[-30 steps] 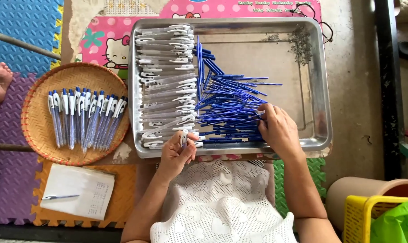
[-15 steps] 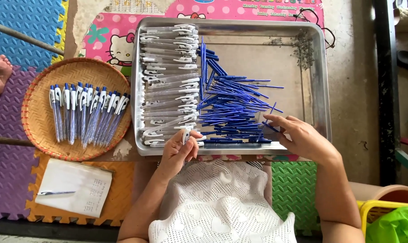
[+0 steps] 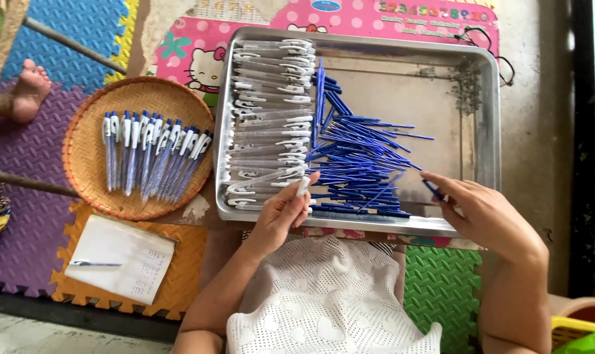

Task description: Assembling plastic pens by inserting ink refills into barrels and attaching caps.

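You sit on a floor of coloured foam mats (image 3: pixel 61 78) beside bare concrete, with one metal tray (image 3: pixel 484 131) in front of you. In it lie one stack of clear pen barrels (image 3: pixel 268 111) and one heap of blue refills (image 3: pixel 356 164), both too many to count. One round woven basket (image 3: pixel 87 164) holds about fifteen finished pens (image 3: pixel 150 160). Your left hand (image 3: pixel 281 216) pinches one barrel (image 3: pixel 303 187) upright over the tray's near edge. Your right hand (image 3: pixel 484 216), loosely curled, grips one refill (image 3: pixel 432 190).

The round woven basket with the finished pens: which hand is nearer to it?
Left. The left hand holds a clear pen barrel just right of the woven basket; the right hand is across the metal tray.
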